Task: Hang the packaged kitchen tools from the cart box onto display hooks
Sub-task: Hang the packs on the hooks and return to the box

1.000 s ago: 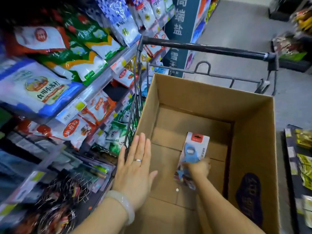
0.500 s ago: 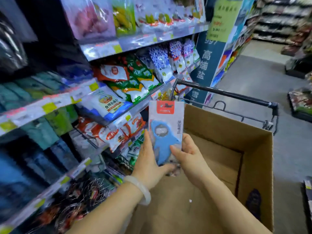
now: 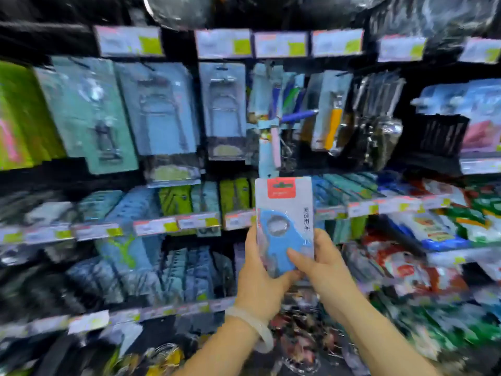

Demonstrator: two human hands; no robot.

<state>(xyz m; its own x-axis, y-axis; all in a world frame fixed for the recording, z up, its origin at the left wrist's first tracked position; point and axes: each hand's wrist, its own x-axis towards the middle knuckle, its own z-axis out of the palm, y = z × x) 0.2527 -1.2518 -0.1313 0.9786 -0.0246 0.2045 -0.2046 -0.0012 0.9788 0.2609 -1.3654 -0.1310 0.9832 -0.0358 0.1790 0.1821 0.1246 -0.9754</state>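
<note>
Left hand (image 3: 260,278) gripping lower left edge of package (image 3: 284,223), white bracelet (image 3: 253,325) on wrist. Right hand (image 3: 322,264) pinching lower right corner, fingers (image 3: 296,257) lying on blue tool inside. Package staying upright before shelf (image 3: 173,226). Behind, blurred hanging packages (image 3: 225,109) under price tags (image 3: 280,44).
</note>
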